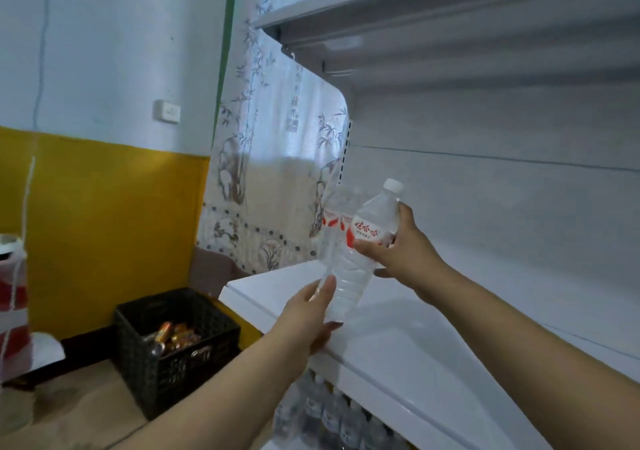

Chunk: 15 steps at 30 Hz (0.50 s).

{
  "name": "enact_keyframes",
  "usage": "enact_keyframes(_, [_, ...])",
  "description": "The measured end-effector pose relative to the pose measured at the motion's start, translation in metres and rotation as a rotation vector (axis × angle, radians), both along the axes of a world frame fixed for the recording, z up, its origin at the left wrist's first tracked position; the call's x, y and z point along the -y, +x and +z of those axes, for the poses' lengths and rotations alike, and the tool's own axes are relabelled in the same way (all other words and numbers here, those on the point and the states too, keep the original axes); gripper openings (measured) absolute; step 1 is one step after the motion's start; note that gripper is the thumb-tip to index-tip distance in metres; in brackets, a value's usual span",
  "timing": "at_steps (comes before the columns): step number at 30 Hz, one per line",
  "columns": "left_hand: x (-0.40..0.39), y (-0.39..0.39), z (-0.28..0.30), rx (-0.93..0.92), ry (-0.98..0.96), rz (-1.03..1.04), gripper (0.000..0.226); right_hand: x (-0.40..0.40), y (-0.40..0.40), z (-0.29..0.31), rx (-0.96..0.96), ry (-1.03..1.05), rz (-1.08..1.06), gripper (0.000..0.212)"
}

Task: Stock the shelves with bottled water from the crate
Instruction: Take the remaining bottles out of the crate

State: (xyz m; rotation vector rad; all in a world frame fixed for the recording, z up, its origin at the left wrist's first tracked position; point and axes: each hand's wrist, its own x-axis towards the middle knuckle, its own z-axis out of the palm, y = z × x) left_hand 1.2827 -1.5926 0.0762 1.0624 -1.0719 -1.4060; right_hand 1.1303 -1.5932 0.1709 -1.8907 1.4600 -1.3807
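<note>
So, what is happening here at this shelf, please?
A person is stocking bottled water. Each of the hands holds a bottle over the white shelf: the right hand grips a tilted water bottle at its red label, and the left hand holds a second bottle near its base. More bottles already stand on the shelf below. A black crate sits on the floor.

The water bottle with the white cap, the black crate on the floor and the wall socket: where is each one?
water bottle (367, 233): head view, on its red and white label.
black crate (180, 373): head view, on its front wall.
wall socket (167, 111): head view, on its faceplate.
</note>
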Motion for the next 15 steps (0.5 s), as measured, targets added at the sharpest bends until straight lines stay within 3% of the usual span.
enact_keyframes(2, [0.031,-0.013,0.0,0.383,-0.133,0.109,0.041,0.023,-0.012,-0.001,-0.074,-0.072,-0.081,0.093])
enact_keyframes(4, [0.06,-0.021,0.001,0.895,-0.319,0.159,0.046,0.047,-0.021,-0.005,-0.153,-0.108,-0.138,0.091])
enact_keyframes(6, [0.088,-0.029,0.0,1.193,-0.434,0.107,0.054,0.074,-0.029,-0.014,-0.212,-0.111,-0.166,0.087])
enact_keyframes(10, [0.149,-0.042,-0.023,1.375,-0.391,-0.056,0.079,0.132,-0.046,-0.025,-0.171,-0.027,-0.235,0.078])
enact_keyframes(15, [0.217,-0.053,-0.036,1.447,-0.462,0.092,0.08,0.197,-0.057,-0.024,-0.158,-0.014,-0.283,0.082])
